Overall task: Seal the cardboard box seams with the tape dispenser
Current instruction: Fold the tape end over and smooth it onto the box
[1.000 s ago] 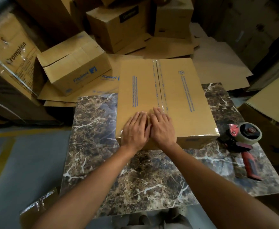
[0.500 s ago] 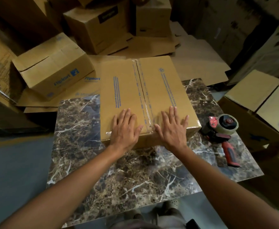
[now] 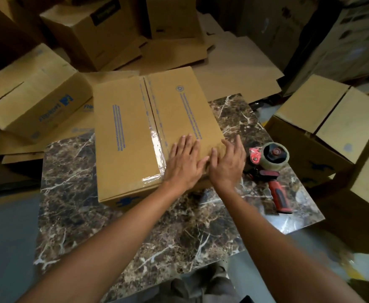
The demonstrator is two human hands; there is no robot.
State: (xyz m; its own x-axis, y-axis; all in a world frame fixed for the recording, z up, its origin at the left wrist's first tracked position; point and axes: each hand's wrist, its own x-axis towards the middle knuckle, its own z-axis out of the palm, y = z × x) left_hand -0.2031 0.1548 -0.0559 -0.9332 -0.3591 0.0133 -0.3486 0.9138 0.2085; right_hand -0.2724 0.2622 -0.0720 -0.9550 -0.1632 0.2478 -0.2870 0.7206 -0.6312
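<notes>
1. Cardboard box on marble table, centre seam taped.
2. Left hand flat, fingers spread, on box's 5 o'clock corner.
3. Right hand open, empty, beside it.
4. Tape dispenser at 3 o'clock.
5. "Flipkart" box at 10 o'clock.

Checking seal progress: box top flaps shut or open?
Shut. The box flaps lie flat, meeting at the centre seam, with glossy tape along it. Both hands rest on top.

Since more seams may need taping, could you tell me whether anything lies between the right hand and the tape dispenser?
Nothing visible does. The right hand is at the box's near right corner, and the tape dispenser lies just to its right on the bare marble table.
</notes>
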